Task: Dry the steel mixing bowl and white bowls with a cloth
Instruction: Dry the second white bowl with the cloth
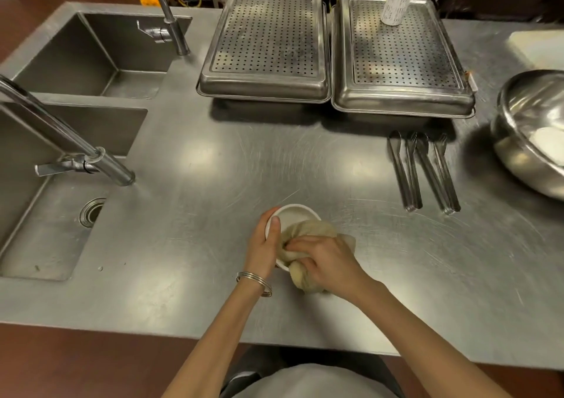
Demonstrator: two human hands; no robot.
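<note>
Lower centre of frame: left hand (264, 242) grip wraps the near-left wall of a white bowl (294, 213), thumb over the rim. Right hand (326, 260) grip bunches the cloth (308, 230), pressing it into the bowl. Can't tell whether the bowl touches the bench (213, 159). It's probably glazed: stiff, light, slick when wet, chips if dropped, so hold wall and rim. Cloth is soft and limp. Right edge: steel mixing bowl (531, 135), tilted, something white inside. Likely thin and slippery; take it by the rim.
</note>
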